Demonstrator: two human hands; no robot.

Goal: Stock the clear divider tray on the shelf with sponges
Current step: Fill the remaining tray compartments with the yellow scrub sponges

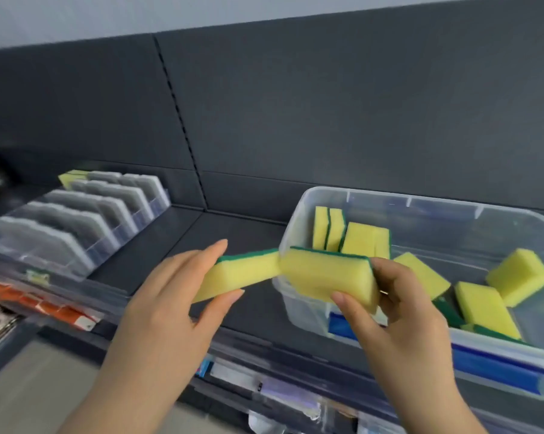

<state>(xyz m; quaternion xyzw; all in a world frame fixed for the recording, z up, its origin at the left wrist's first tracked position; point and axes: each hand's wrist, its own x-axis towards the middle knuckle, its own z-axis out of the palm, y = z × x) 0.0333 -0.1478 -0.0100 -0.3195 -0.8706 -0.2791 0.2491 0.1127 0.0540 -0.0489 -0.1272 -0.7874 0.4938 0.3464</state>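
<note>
My left hand [173, 292] pinches a yellow sponge with a green scouring side [245, 272] between thumb and fingers, above the dark shelf. My right hand [386, 308] grips a second yellow-green sponge [327, 274] over the near-left corner of the clear plastic bin [421, 198]. The two sponges touch end to end. The clear divider tray [76, 211] stands at the left on the shelf, with one yellow sponge [69, 177] in its rearmost slot. Several more sponges [483, 305] lie loose or stand upright inside the bin.
The dark shelf surface [186, 239] runs between the tray and the bin. A blue handle [499, 368] runs along the bin's front. Orange packets [45, 305] sit on a lower shelf at the left. A dark back panel rises behind.
</note>
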